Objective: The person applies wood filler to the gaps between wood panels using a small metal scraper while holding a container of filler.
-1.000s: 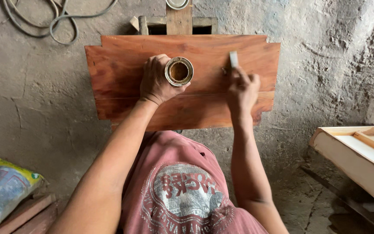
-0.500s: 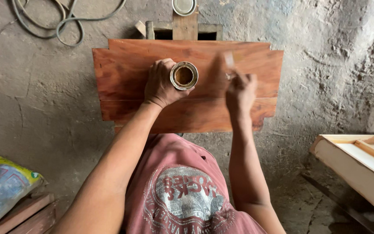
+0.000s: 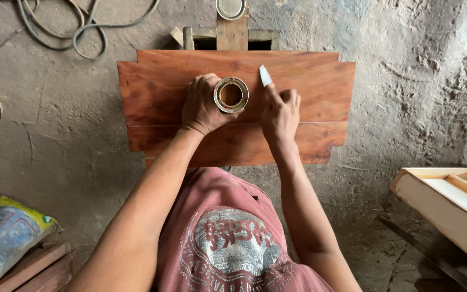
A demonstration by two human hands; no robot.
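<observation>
Reddish wooden panel (image 3: pixel 309 108): my left hand (image 3: pixel 204 105) grips the open tin (image 3: pixel 231 94) on it; my right hand (image 3: pixel 280 111), closed on a pale scraper (image 3: pixel 265 75), has shifted closer beside the tin.

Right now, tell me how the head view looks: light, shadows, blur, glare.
Head view: soft, even daylight with no hard shadows; a faint shade lies under the board edge on the floor. Sharp focus across the left hand, can, right hand and pale blade. No motion blur. Mild sheen on the can rim and the lid at the top edge; no strong glare. Slight wide-angle stretch at the corners.
</observation>
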